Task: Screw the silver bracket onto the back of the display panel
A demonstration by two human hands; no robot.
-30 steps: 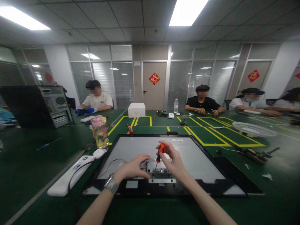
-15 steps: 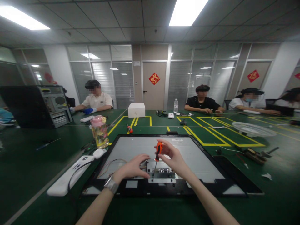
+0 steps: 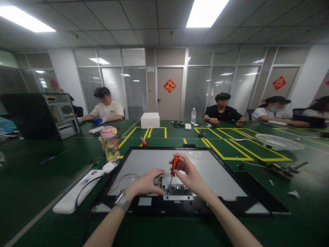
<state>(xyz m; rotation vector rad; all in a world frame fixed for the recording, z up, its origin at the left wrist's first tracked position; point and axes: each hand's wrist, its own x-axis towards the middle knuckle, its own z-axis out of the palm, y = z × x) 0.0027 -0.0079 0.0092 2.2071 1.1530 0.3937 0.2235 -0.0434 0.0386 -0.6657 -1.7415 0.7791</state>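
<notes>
A flat monitor panel (image 3: pixel 216 171) with a black frame lies back-up on the green table in front of me. Near its front edge sits a small metal circuit board cover (image 3: pixel 178 192). My right hand (image 3: pixel 189 173) grips an orange-handled screwdriver (image 3: pixel 175 164), held nearly upright with its tip down on the metal cover. My left hand (image 3: pixel 146 183) rests on the panel at the left side of the cover, fingers curled against it, a watch on the wrist. Thin wires (image 3: pixel 123 180) loop across the panel to the left.
A white monitor stand (image 3: pixel 74 193) and a pink-capped bottle (image 3: pixel 110 144) lie to my left, a computer case (image 3: pixel 43 115) beyond. A second red screwdriver (image 3: pixel 142 140), a white box (image 3: pixel 150 120), a fan grille (image 3: pixel 279 141) and loose parts lie further off. Several people sit across the table.
The screwdriver handle has turned slightly in my right fingers and stands a little more upright. My left hand has stayed in place.
</notes>
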